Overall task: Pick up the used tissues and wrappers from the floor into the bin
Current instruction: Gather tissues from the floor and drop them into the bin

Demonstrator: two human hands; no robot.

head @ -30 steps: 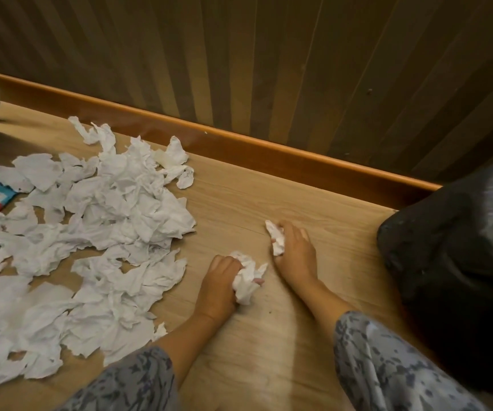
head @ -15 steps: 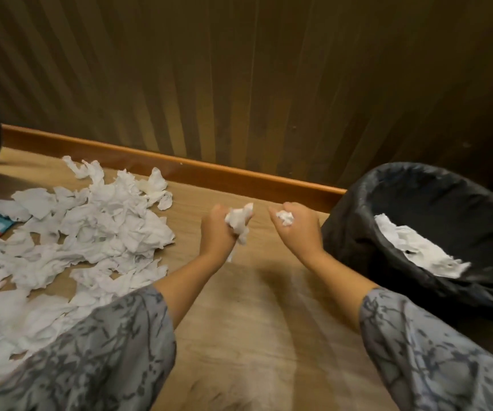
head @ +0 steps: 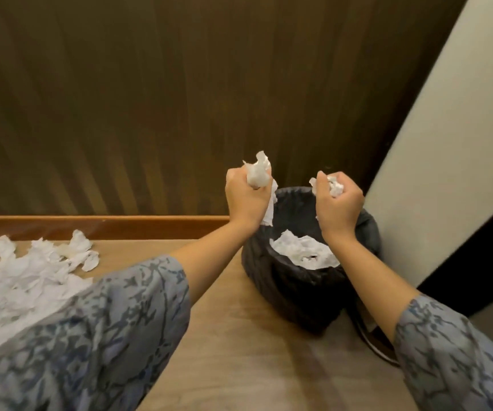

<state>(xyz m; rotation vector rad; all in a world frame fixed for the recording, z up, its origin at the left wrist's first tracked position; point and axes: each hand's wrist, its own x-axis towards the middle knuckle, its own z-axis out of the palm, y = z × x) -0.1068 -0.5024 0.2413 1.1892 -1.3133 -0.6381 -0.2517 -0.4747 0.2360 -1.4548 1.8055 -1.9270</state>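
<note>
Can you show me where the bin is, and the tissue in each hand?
bin [head: 286,287]: head view, on its black outer wall.
tissue in the left hand [head: 257,173]: head view, on the crumpled part above the fist.
tissue in the right hand [head: 335,187]: head view, on the wad between the fingers.

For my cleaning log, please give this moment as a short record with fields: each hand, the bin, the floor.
left hand: closed grip on a crumpled tissue, raised by the bin's left rim
right hand: closed grip on a smaller tissue wad, above the bin
bin: black liner, white tissues inside
floor: tissue pile remains at left
</note>
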